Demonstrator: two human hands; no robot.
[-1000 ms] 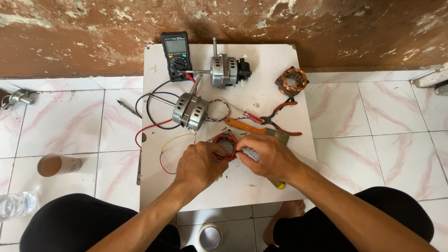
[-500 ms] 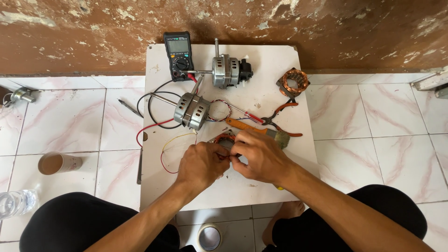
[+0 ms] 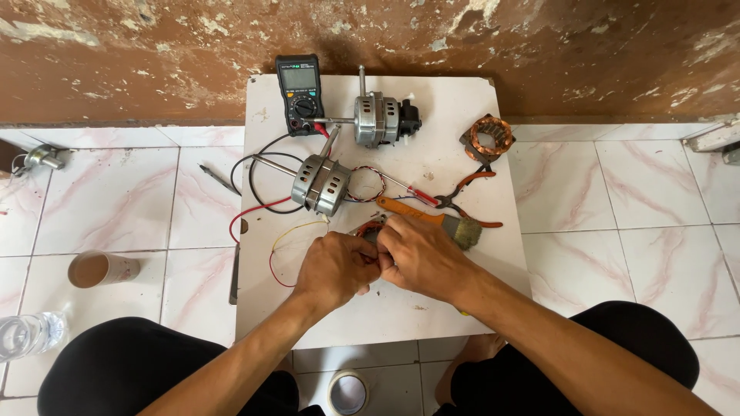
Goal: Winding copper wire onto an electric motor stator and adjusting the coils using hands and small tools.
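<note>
Both hands meet near the middle of a white board (image 3: 432,308) laid on the tiled floor. The left hand (image 3: 337,267) and the right hand (image 3: 420,258) are curled shut around a small coil (image 3: 370,228), of which only a reddish top edge shows between the fingers. Yellow and red wires (image 3: 279,246) loop out from it toward the board's left edge.

Just behind the hands lie a brush (image 3: 432,219) and pliers (image 3: 462,192). A motor (image 3: 320,183) sits left of centre, a second motor (image 3: 379,119) near the far edge, beside a multimeter (image 3: 300,91) at the far left corner. A copper stator (image 3: 490,139) rests by the right edge. On the floor, left, stand a cup (image 3: 100,269) and a bottle (image 3: 27,335); a tape roll (image 3: 348,391) lies by the near edge.
</note>
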